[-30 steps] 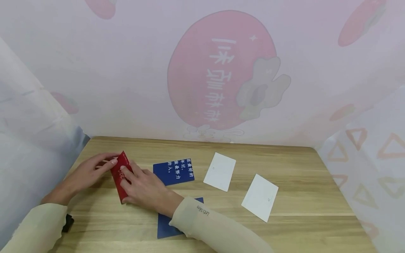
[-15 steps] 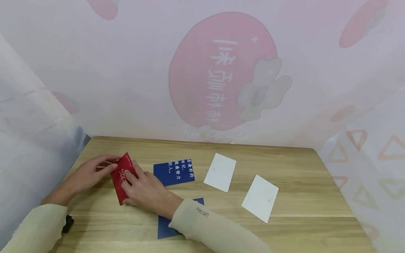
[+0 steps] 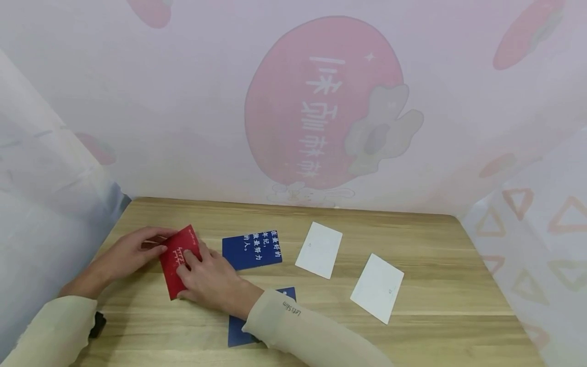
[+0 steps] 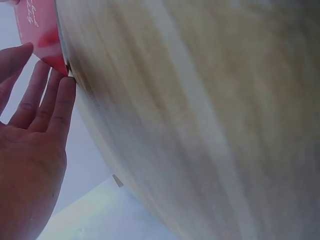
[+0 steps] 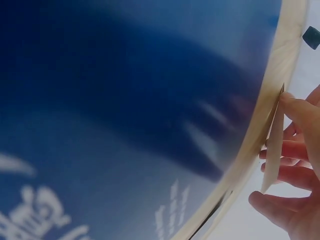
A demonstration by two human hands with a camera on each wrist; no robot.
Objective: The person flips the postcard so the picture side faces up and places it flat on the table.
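A red card with white writing leans at the table's left, held between both hands. My left hand has it by its left edge, thumb in front and fingers behind. In the left wrist view, the thumb and fingertips of that hand meet the red card's corner. My right hand covers the card's right side with bent fingers. Seen nearly edge-on in the right wrist view, the card shows a pale side between that hand's thumb and fingers.
A blue card with white characters lies right of the hands. Another blue card is partly under the right sleeve. Two white cards lie farther right on the wooden table. A printed cloth stands behind.
The red card has turned so more of its written face shows, and its top edge has shifted right and slightly down. Both hands keep hold of it. The other cards stay put.
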